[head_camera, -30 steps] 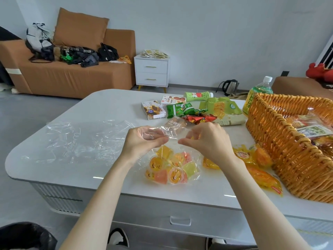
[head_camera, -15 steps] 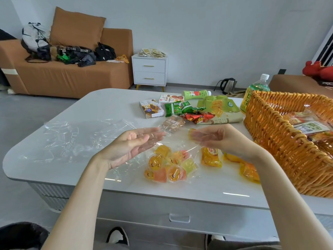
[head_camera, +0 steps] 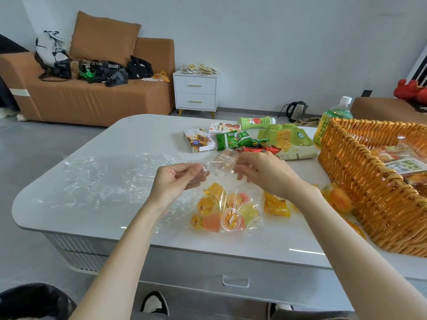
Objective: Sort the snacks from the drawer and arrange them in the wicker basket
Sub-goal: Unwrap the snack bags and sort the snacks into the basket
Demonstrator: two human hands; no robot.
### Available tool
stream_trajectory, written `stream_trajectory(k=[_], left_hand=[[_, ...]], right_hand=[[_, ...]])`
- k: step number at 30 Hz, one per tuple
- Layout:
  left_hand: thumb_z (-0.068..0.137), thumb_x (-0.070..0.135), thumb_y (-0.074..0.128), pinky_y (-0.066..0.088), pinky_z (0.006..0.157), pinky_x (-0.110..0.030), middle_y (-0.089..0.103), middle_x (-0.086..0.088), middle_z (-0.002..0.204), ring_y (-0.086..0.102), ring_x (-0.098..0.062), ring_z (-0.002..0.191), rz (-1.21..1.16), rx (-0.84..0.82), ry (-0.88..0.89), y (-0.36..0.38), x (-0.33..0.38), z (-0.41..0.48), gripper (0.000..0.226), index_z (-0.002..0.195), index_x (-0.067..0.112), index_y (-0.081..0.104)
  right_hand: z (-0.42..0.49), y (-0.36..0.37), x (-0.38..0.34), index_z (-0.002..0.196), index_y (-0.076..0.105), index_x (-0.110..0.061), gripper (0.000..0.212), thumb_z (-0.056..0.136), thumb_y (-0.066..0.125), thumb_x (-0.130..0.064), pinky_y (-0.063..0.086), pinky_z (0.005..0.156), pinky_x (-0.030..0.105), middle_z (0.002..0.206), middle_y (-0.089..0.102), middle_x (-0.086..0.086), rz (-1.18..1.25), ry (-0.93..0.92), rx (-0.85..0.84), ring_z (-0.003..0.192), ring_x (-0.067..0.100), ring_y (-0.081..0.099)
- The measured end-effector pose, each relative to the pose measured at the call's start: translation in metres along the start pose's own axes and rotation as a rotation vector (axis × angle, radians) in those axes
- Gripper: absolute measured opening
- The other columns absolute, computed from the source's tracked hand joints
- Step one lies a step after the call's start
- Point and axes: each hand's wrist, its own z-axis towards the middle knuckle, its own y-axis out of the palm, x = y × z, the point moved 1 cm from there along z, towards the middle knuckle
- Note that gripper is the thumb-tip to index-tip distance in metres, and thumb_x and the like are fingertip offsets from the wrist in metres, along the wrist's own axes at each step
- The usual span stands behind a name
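A clear plastic bag of jelly cups [head_camera: 225,210] in yellow, orange and pink lies on the white table [head_camera: 129,139] in front of me. My left hand [head_camera: 178,182] pinches the bag's top edge on the left. My right hand [head_camera: 263,173] holds the same edge on the right, its fingers blurred. The wicker basket [head_camera: 360,181] stands at the right with several snack packets inside. Yellow-orange snack packs [head_camera: 276,204] lie between the bag and the basket, partly hidden by my right forearm.
An empty clear bag [head_camera: 104,179] is spread on the table's left. Small boxes [head_camera: 198,140], green packets [head_camera: 240,139], a large green pouch [head_camera: 288,139] and two green bottles [head_camera: 332,121] sit at the back. The drawer handle [head_camera: 235,280] is below the table edge.
Both hands opened and spread apart half a second ago, then came back together on the bag's top edge. The camera view shifted slightly.
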Motion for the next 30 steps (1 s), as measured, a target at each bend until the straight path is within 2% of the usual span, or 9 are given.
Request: stream_trajectory(k=[3,7,10,13,18,20,22,27,30], left_hand=[[0.092,0.019,0.057,0.057,0.079,-0.022,0.075,-0.007,0.093,0.072,-0.019,0.087,-0.022,-0.014,0.011,0.008,0.01,-0.002,0.019,0.099,0.007,0.071],[0.096,0.026,0.049,0.054,0.081,-0.02,0.075,-0.001,0.096,0.07,-0.014,0.092,-0.02,-0.084,0.052,0.032,0.036,-0.004,0.025,0.1,0.012,0.069],[0.1,0.03,0.045,0.053,0.084,-0.022,0.074,0.006,0.097,0.067,-0.008,0.092,0.001,-0.096,0.116,0.064,0.068,-0.001,0.027,0.103,0.018,0.069],[0.099,0.035,0.045,0.048,0.09,-0.025,0.07,0.007,0.109,0.063,-0.01,0.102,0.071,-0.083,0.178,0.104,0.097,0.005,0.029,0.118,0.022,0.063],[0.101,0.027,0.043,0.036,0.109,-0.031,0.05,0.003,0.139,0.045,-0.011,0.129,0.118,-0.105,0.184,0.185,0.124,0.007,0.037,0.138,0.022,0.047],[0.101,0.026,0.041,0.036,0.107,-0.03,0.046,0.003,0.142,0.043,-0.01,0.129,0.143,-0.121,0.157,0.217,0.127,0.006,0.04,0.141,0.024,0.043],[0.101,0.026,0.04,0.036,0.107,-0.035,0.042,0.001,0.146,0.042,-0.014,0.13,0.168,-0.158,0.115,0.247,0.125,0.008,0.042,0.143,0.026,0.039],[0.101,0.023,0.041,0.034,0.109,-0.037,0.037,-0.005,0.15,0.041,-0.022,0.133,0.31,-0.298,0.04,0.316,0.111,0.021,0.045,0.146,0.02,0.034],[0.101,0.024,0.041,0.029,0.113,-0.04,0.031,-0.006,0.153,0.034,-0.024,0.138,0.419,-0.399,0.008,0.343,0.093,0.034,0.05,0.149,0.015,0.028]], right_hand=[[-0.008,-0.011,0.0,0.094,0.061,-0.027,0.016,0.1,0.047,-0.032,0.052,0.064,0.034,0.078,0.067,-0.018,0.038,-0.011,0.053,0.071,0.004,0.061],[-0.026,-0.04,0.0,0.094,0.059,-0.025,0.016,0.101,0.044,-0.029,0.033,0.051,0.025,0.079,0.062,-0.017,-0.041,-0.031,0.17,0.072,0.006,0.055],[-0.043,-0.078,0.003,0.092,0.061,-0.02,0.018,0.098,0.046,-0.028,0.042,0.06,0.032,0.083,0.062,-0.008,0.011,0.044,0.274,0.079,0.017,0.057],[-0.064,-0.121,0.013,0.09,0.063,-0.018,0.015,0.096,0.049,-0.021,0.048,0.068,0.034,0.079,0.065,-0.006,0.137,0.101,0.392,0.073,0.016,0.058],[-0.106,-0.191,0.048,0.087,0.057,-0.007,0.017,0.097,0.047,-0.016,0.04,0.05,0.011,0.074,0.056,-0.006,0.282,0.267,0.582,0.063,0.01,0.05],[-0.12,-0.213,0.066,0.094,0.057,-0.001,0.02,0.097,0.046,-0.018,0.051,0.066,0.024,0.087,0.06,0.002,0.295,0.308,0.63,0.076,0.019,0.057],[-0.131,-0.23,0.087,0.098,0.056,-0.004,0.021,0.098,0.044,-0.021,0.051,0.08,0.042,0.104,0.062,0.007,0.266,0.355,0.676,0.092,0.027,0.06],[-0.147,-0.248,0.149,0.094,0.05,-0.006,0.018,0.098,0.037,-0.018,0.049,0.066,0.04,0.098,0.06,0.009,0.196,0.519,0.785,0.078,0.025,0.055],[-0.144,-0.244,0.186,0.093,0.047,-0.007,0.017,0.098,0.036,-0.018,0.04,0.055,0.033,0.098,0.059,0.009,0.204,0.612,0.782,0.072,0.024,0.05]])
